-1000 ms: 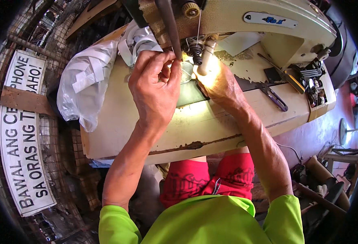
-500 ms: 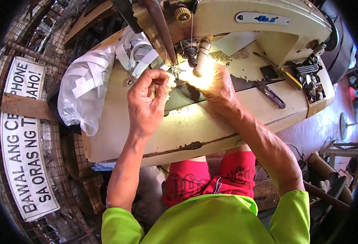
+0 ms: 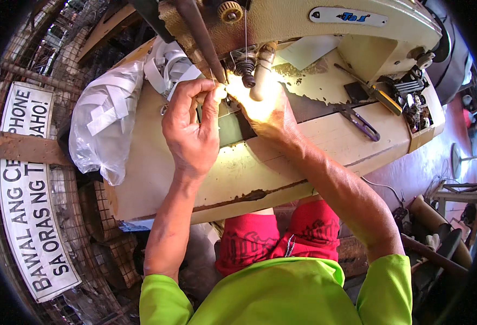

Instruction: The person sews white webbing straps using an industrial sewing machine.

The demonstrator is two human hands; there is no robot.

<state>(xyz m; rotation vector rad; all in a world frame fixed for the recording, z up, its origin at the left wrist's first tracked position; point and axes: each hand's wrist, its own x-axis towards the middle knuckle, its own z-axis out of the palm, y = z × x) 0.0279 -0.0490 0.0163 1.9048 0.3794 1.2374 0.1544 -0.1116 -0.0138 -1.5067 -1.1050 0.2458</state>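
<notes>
A cream sewing machine [image 3: 287, 24] stands over the table in front of me, with a thread running down its head. My left hand [image 3: 192, 127] is at the left of the needle area, thumb and forefinger pinched on a small pale piece [image 3: 221, 93] whose kind I cannot make out. Close to it on the right, my right hand [image 3: 273, 116] reaches in under a small lit lamp [image 3: 263, 81]. Glare washes out the right fingertips, so their grip and anything in them are hidden. The two hands' fingertips nearly meet beside the needle.
A clear plastic bag [image 3: 105, 116] of white strips lies left, near loose white strips [image 3: 168, 65]. Right on the worn table [image 3: 325, 135] are thread snips [image 3: 360, 123], a yellow-handled screwdriver [image 3: 384, 100] and a tray of metal parts [image 3: 420, 111]. A wire mesh wall [image 3: 86, 216] borders the left.
The view has shifted slightly. Both hands have drawn closer together beside the needle, and my left hand's pinched fingertips now sit right by the machine's needle area.
</notes>
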